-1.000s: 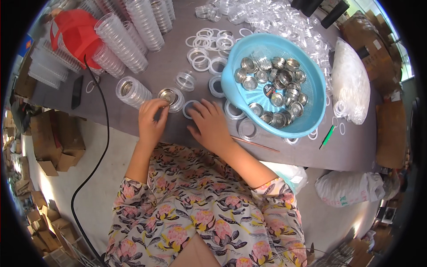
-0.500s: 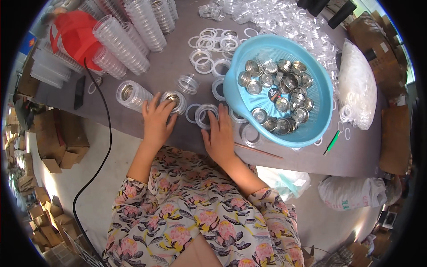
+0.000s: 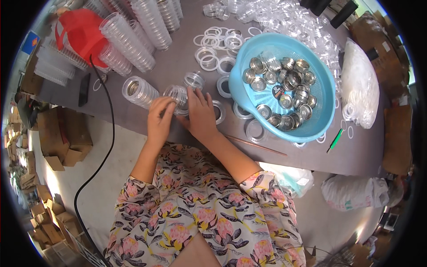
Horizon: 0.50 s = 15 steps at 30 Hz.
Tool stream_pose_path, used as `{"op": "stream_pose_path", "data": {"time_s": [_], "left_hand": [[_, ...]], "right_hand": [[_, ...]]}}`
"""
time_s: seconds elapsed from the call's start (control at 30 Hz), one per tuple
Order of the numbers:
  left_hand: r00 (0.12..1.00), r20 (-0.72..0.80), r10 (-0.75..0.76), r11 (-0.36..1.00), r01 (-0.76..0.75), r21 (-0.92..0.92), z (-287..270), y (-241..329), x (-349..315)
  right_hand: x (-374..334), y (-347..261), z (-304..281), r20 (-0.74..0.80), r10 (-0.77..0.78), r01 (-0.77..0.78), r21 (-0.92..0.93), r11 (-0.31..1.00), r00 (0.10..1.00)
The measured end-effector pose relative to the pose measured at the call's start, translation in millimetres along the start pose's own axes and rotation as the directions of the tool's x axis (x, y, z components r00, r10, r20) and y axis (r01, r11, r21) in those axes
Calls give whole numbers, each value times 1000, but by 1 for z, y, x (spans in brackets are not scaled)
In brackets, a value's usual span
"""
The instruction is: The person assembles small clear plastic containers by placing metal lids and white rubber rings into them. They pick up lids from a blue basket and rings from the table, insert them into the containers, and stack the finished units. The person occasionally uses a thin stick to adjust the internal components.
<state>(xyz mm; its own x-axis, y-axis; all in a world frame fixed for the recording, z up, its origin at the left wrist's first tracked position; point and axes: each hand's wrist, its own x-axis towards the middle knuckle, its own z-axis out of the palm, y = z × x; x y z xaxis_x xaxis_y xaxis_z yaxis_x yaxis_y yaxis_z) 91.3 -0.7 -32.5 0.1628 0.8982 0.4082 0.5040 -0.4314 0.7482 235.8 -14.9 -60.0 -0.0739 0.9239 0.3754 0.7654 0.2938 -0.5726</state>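
Clear plastic stack (image 3: 177,94) is between my left hand (image 3: 160,115) and right hand (image 3: 201,113), near the front of the desk (image 3: 311,156). Left fingers curled, right ones stretched; contact hidden, can't tell if either grip pinches. I'd guess light, stiff, slick: take the rim. Shiny round metal tins (image 3: 286,101), perforated blue basket (image 3: 238,80).

The left hand (image 3: 160,119) partly blocks my view of the clear round case (image 3: 176,92); the top edge crops the tall plastic stacks (image 3: 151,24).
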Motion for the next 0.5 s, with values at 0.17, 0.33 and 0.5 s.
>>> {"op": "stream_pose_path", "data": {"time_s": [0.17,0.33,0.5], "left_hand": [[961,-166,219,960,-182,212,-49,30,18],[956,33,293,740,-248,625,-88,10,45],[966,189,174,701,-257,666,-97,-9,49]], "right_hand": [[-5,0,-3,-63,-38,37,-17,999,997],[-8,-24,-58,-248,-205,235,100,967,947],[-1,-13,-157,-357,-217,236,9,972,908]]}}
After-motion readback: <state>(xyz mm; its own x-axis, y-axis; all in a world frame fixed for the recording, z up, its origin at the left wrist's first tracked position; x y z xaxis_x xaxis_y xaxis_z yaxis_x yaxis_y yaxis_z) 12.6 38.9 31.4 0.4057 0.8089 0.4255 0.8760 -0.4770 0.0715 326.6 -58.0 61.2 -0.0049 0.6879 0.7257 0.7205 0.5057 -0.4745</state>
